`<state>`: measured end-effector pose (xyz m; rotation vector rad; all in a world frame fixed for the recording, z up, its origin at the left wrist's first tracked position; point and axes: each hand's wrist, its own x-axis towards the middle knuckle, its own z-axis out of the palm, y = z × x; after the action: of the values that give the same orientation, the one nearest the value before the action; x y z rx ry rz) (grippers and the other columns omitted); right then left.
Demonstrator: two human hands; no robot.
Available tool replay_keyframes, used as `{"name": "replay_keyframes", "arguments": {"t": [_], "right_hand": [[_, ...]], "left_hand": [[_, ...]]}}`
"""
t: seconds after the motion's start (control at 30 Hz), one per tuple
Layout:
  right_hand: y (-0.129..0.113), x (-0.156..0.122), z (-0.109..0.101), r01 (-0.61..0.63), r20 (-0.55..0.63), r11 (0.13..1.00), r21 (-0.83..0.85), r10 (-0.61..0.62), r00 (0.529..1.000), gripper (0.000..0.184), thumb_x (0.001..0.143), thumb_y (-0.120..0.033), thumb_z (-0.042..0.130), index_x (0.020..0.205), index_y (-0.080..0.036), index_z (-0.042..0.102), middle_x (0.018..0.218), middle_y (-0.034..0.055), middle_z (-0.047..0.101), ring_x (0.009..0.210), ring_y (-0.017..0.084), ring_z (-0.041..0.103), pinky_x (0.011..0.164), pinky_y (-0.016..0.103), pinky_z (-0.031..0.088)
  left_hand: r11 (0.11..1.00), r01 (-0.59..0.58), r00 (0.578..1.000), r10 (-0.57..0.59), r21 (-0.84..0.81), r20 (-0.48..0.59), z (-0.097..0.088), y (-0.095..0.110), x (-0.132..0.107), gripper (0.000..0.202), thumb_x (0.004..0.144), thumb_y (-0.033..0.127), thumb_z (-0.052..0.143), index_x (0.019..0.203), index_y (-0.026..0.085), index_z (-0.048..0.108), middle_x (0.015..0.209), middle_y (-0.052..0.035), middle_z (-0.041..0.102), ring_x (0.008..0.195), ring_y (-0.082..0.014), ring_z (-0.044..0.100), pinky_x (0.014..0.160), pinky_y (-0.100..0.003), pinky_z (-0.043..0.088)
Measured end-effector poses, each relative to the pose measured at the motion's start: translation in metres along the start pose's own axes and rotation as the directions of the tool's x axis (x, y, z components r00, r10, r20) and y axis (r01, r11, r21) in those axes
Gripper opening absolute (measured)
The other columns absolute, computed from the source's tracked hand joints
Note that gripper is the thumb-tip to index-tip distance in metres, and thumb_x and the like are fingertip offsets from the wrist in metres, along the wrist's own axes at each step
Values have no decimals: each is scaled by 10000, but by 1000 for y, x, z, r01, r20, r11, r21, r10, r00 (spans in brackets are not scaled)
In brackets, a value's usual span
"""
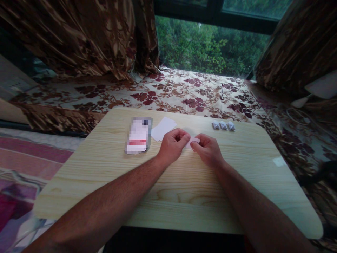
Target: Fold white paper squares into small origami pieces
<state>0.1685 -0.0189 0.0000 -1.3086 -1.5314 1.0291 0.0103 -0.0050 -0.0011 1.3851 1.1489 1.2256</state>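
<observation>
A small piece of white paper [194, 140] is pinched between both hands over the middle of the wooden table [189, 196]. My left hand [173, 144] is closed on its left side, thumb against the fingertips. On its right side my right hand [209, 149] grips it with the thumb on top. The fingers cover much of the paper, so its folds cannot be made out. Loose sheets of white paper [163, 128] lie fanned just beyond my left hand. Past my right hand, three small folded paper shapes [223, 125] stand in a row near the far edge.
Left of the loose sheets lies a blurred, phone-like object [138, 135]. A whitish patch [279, 161] is on the table's right side. Beyond the far edge is a ledge with flowered cloth [195, 91], below a window between brown curtains [105, 35]. Striped bedding [34, 154] lies at left.
</observation>
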Motion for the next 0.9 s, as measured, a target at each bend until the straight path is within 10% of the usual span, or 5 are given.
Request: {"name": "replay_keyframes", "arguments": {"t": [0.9], "right_hand": [[-1,0,0,10,-35,999,48,-8,999,143,757,-269,647,678,-168,583,565,-45,481,516,90,384,470,242,262]], "left_hand": [[1000,10,999,-9,-10,45,1,2,-1,209,784,350,678,744,148,641,620,24,567,573,-95,473,530,-222,356]]}}
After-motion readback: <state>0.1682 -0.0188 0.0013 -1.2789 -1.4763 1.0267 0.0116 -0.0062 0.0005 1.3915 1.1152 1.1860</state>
